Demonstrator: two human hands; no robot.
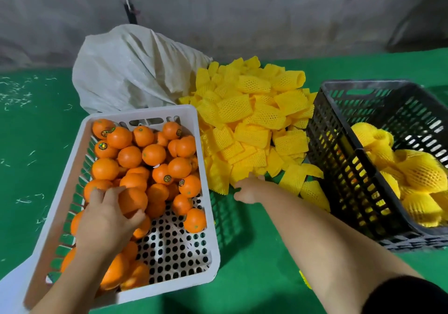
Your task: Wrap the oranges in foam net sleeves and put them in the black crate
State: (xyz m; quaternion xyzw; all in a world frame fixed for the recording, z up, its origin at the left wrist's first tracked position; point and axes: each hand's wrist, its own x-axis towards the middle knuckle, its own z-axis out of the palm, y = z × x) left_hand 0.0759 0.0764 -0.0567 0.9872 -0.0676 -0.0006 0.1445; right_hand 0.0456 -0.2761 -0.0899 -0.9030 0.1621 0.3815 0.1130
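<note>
— Right, talk me through it: where are your hands?

— Well, my left hand (pixel 106 219) is down in the white crate (pixel 194 158), fingers and thumb curled round one orange (pixel 133 201) at the near side of the heap. Loose oranges (pixel 145 158) crowd it on every side, touching it, some with dark round stickers.

— And the right?

— My right hand (pixel 249 190) is stretched out over the green table cover (pixel 254 253), fingertips at the near edge of the yellow foam net sleeves (pixel 244 124). I can't tell whether the fingers have pinched a sleeve or only touch it; they're hidden behind the back of the hand.

— What's around you?

— The sleeve pile sits between the two crates, spilling right up against both. Behind it a big white sack (pixel 131 71) slumps against the grey wall (pixel 266 10). The black crate (pixel 344 168) is off to my right, tilted a little in this wide view, with several wrapped oranges (pixel 421 175) piled in its right half.

— Anything in the way?

— The black crate's near-left wall stands between my right arm and the wrapped fruit inside. On my left, the white crate's rim runs under my forearm. Part of its perforated floor shows bare near the right corner. Pale scraps dot the cover far left.
</note>
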